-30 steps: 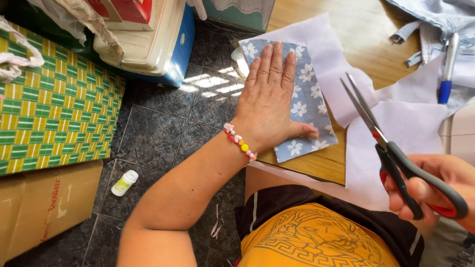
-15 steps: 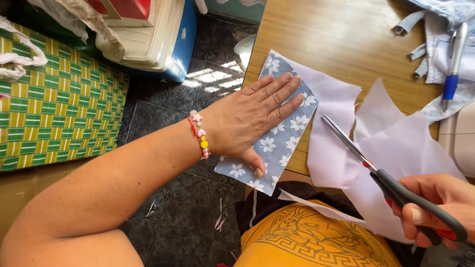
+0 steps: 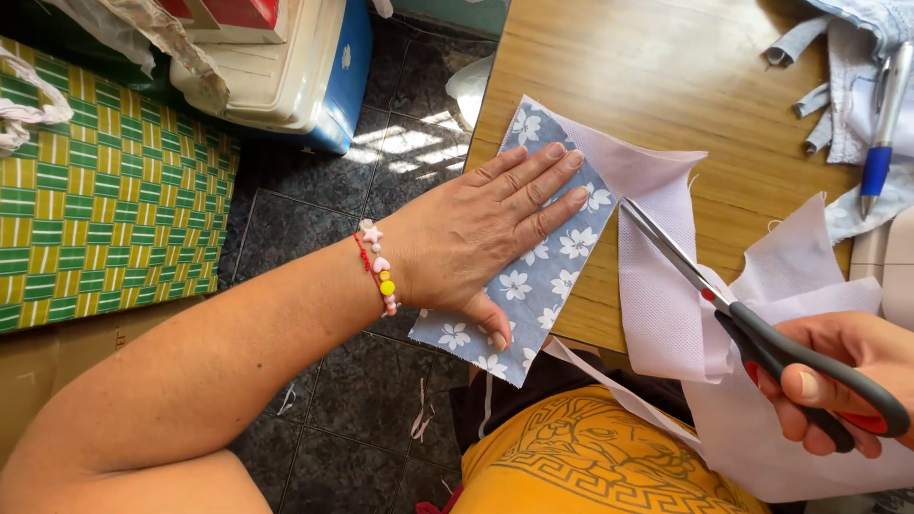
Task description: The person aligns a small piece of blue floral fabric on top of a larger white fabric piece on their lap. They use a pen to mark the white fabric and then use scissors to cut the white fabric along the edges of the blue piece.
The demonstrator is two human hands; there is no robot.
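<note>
My left hand (image 3: 481, 233) lies flat, fingers spread, on a blue strip of fabric with white flowers (image 3: 533, 276) that hangs over the edge of a wooden table (image 3: 685, 105). A bead bracelet is on that wrist. My right hand (image 3: 838, 381) grips black-handled scissors (image 3: 733, 305) with red inner loops. Their blades point up and left into a piece of white fabric (image 3: 657, 257), right beside the flowered strip's edge. The white fabric lies partly under the flowered strip and drapes down toward my lap.
A blue and silver pen (image 3: 881, 133) and pale grey fabric scraps (image 3: 838, 67) lie at the table's far right. On the dark tiled floor stand a blue and white cooler box (image 3: 305, 86) and a green-yellow woven mat (image 3: 105, 219). Thread scraps litter the floor.
My left hand turned the flowered strip and white fabric clockwise and slid them toward the table edge. The scissors swung from upright to pointing up-left, blades now closed into the white fabric.
</note>
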